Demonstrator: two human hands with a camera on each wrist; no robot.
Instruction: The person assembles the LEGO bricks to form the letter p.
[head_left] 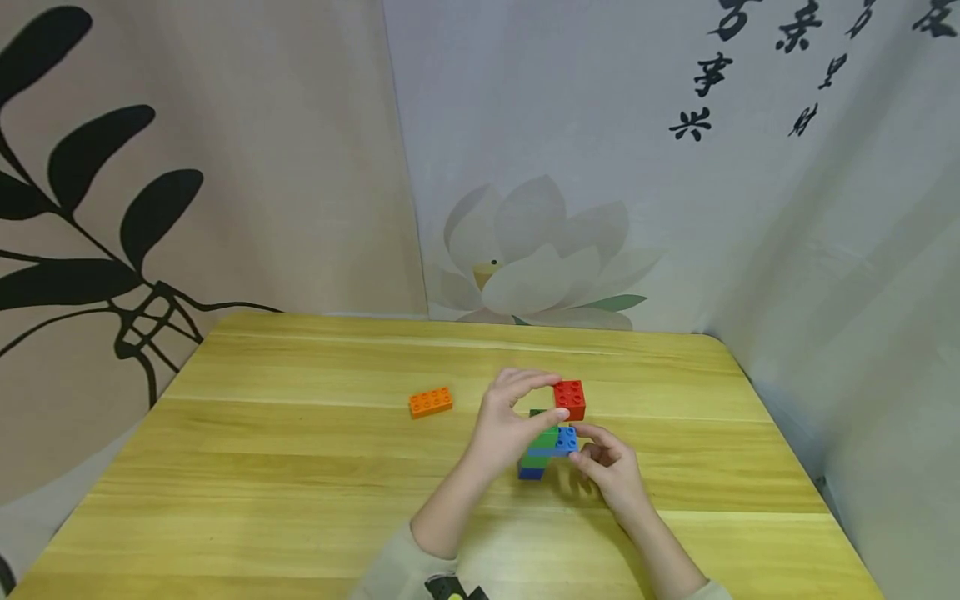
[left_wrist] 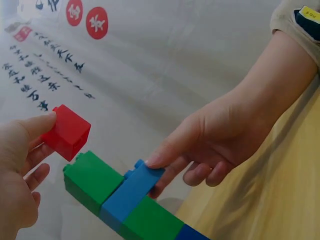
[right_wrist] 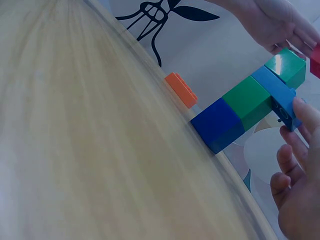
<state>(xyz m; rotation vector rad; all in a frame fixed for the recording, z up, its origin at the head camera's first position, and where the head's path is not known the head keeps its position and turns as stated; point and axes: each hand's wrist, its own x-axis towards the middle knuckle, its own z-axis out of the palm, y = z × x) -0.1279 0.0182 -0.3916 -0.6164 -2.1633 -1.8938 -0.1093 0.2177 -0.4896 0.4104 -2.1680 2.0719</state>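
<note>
A red brick (head_left: 569, 400) is pinched between the thumb and fingers of my left hand (head_left: 506, 425), held just above and apart from a stack of bricks. The upright stack has a dark blue brick (right_wrist: 217, 125) at the bottom, a green brick (right_wrist: 247, 101) over it, then a lighter blue brick (head_left: 567, 440) jutting out sideways, and another green brick (left_wrist: 93, 180) on top. With thumb and index finger, my right hand (head_left: 613, 475) pinches the jutting end of the lighter blue brick. Its other fingers are curled loosely. The left hand partly covers the stack in the head view.
An orange brick (head_left: 431, 402) lies on the wooden table (head_left: 262, 475), left of the stack. Behind the table hangs a pale printed curtain (head_left: 300, 167), with another stretch of cloth along the right side.
</note>
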